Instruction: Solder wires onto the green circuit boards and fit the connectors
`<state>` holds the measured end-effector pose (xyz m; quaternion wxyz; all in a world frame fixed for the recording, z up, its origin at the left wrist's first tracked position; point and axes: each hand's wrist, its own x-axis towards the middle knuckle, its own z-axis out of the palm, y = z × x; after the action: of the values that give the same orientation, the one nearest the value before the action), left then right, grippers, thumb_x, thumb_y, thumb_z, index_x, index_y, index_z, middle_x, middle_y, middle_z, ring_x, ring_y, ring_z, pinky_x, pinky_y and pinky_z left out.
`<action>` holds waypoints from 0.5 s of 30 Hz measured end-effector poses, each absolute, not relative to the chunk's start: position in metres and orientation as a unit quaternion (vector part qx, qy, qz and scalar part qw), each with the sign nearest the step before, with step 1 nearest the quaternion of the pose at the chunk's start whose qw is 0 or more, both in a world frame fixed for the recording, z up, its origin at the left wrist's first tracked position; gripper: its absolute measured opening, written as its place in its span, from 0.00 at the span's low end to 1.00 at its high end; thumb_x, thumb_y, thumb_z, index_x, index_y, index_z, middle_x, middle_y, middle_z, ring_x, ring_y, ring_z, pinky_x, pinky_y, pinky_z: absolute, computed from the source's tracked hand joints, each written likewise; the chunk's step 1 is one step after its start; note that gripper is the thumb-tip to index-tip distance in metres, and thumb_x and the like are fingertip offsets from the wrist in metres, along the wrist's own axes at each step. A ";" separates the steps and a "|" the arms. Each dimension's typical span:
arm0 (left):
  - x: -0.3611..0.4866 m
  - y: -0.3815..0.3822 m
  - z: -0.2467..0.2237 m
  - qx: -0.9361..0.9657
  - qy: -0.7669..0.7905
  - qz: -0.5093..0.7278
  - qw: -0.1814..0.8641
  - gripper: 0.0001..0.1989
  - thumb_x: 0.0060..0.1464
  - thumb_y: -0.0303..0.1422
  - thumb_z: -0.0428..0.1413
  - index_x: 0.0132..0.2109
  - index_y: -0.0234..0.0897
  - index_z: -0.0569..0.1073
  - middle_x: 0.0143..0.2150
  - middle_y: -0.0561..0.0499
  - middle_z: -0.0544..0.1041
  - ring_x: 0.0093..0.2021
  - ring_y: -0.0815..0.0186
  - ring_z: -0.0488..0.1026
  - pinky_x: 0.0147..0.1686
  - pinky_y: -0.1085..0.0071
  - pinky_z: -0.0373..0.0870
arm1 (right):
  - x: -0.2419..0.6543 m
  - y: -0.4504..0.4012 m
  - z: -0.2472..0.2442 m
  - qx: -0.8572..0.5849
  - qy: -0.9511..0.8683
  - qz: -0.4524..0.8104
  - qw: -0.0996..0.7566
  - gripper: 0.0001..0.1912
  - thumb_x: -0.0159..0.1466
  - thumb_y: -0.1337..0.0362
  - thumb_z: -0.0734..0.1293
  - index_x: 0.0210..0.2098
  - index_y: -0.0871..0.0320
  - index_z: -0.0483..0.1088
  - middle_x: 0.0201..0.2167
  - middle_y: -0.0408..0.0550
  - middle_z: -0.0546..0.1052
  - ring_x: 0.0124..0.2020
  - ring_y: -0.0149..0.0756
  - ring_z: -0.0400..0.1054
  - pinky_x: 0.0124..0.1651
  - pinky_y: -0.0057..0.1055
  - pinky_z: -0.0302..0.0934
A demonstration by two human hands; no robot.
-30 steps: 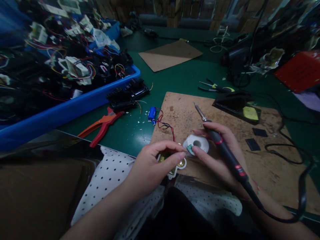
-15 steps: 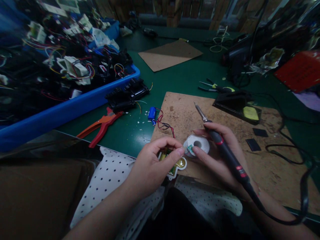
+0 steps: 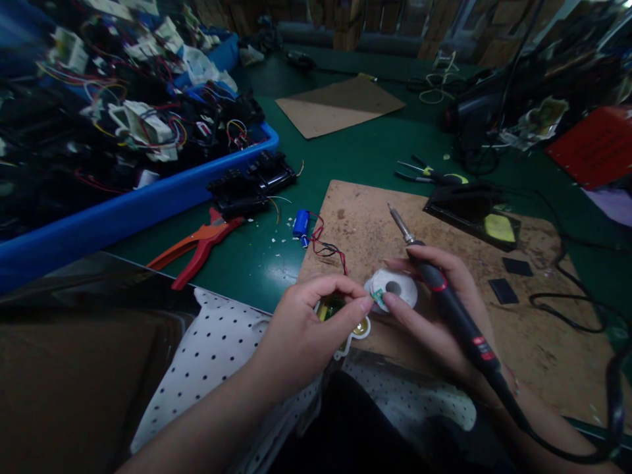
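My right hand holds a soldering iron, its bare tip pointing up and away from me. The thumb of that hand also rests against a small green circuit board, in front of a white solder spool. My left hand is closed in a pinch at the board's left edge; whatever lies between thumb and forefinger is too small to make out. Partly hidden beneath the left hand is a white-rimmed housing with a yellowish inside. Red and black wires run from near it to a blue cylinder.
A worn brown board lies under the work. On it are an iron stand with yellow sponge and two black pads. Pliers, red-handled cutters, black housings and a full blue bin surround it.
The view has shifted slightly, and most things sit a little further right in it. Both hands keep nearly the same pose, with the green board tilted slightly differently.
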<state>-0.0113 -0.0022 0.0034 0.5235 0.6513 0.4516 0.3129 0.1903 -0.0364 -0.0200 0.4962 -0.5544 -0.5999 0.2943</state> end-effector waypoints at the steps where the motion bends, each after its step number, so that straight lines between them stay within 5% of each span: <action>1: -0.011 -0.002 0.003 0.661 0.450 0.310 0.514 0.03 0.59 0.30 0.60 0.36 0.41 0.79 0.33 0.56 0.79 0.36 0.69 0.75 0.39 0.70 0.69 | 0.190 -0.036 -0.020 -0.555 -0.600 0.296 0.494 0.34 0.56 0.67 0.76 0.59 0.49 0.64 0.49 0.47 0.79 0.49 0.39 0.76 0.55 0.40 0.70; 8: -0.006 0.003 0.001 0.723 0.437 0.355 0.399 0.04 0.54 0.27 0.63 0.32 0.39 0.79 0.43 0.49 0.75 0.49 0.64 0.73 0.51 0.64 0.68 | 0.189 -0.036 -0.020 -0.557 -0.600 0.295 0.493 0.33 0.57 0.67 0.76 0.59 0.48 0.64 0.49 0.46 0.79 0.49 0.37 0.76 0.56 0.38 0.70; 15: -0.003 0.001 0.001 0.781 0.398 0.343 0.338 0.06 0.57 0.25 0.60 0.34 0.41 0.74 0.42 0.58 0.83 0.51 0.63 0.75 0.55 0.59 0.63 | 0.190 -0.037 -0.019 -0.558 -0.603 0.286 0.493 0.33 0.57 0.67 0.76 0.59 0.47 0.64 0.50 0.45 0.78 0.50 0.37 0.76 0.56 0.37 0.70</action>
<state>-0.0034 0.0009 0.0010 0.3379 0.7808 0.3980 0.3433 0.1904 -0.0370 -0.0191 0.4932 -0.5578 -0.6033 0.2857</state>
